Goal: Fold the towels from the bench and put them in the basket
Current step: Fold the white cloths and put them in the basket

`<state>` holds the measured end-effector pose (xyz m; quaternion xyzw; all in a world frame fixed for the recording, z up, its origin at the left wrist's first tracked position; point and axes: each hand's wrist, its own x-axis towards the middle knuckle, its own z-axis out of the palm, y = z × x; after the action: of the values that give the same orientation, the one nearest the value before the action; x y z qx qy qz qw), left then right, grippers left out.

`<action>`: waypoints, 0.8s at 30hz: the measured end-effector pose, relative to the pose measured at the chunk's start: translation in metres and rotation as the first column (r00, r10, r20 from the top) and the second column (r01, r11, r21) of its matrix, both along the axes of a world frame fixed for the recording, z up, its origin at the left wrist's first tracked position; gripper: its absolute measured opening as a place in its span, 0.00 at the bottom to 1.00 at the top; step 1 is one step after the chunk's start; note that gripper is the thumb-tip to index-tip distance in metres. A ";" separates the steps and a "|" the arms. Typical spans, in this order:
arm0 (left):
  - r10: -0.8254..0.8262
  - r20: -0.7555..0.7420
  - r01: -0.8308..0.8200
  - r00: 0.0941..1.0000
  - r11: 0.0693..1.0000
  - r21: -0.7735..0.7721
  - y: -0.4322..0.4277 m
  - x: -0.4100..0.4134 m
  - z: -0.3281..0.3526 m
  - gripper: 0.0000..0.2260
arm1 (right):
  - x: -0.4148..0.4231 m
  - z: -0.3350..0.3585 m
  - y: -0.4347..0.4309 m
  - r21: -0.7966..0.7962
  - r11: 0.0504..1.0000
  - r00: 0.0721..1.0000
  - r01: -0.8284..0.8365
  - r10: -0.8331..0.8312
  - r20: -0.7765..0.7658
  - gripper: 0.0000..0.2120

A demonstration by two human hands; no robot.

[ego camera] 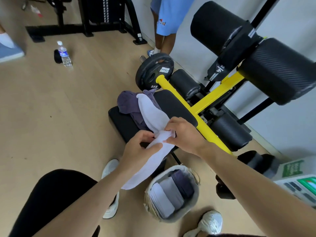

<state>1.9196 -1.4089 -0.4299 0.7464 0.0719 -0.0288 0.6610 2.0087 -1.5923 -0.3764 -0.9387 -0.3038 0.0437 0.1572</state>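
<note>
Both hands pinch the white towel (152, 112) at its bunched middle, left hand (136, 148) and right hand (185, 135) close together over the bench (172, 103). One end lies across the purple towel (127, 103) and the other hangs off the bench edge above the basket (196, 191). Risks: with the grip this narrow on gathered cloth, the fold will likely come out skewed. Lifting could also drag the purple towel off the bench, or let the hanging end brush the floor. The basket already holds folded towels (168, 191), so space is tight.
</note>
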 end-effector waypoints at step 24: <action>-0.398 0.031 0.400 0.917 0.913 -0.083 -0.055 -0.015 0.031 0.11 | -0.124 -0.032 -0.147 0.267 0.742 0.733 0.615 -0.412 -0.541 0.18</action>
<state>1.9043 -1.4636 -0.3990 0.7157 -0.0876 -0.1611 0.6739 1.8846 -1.7395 -0.4080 -0.8907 0.0182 0.1439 0.4308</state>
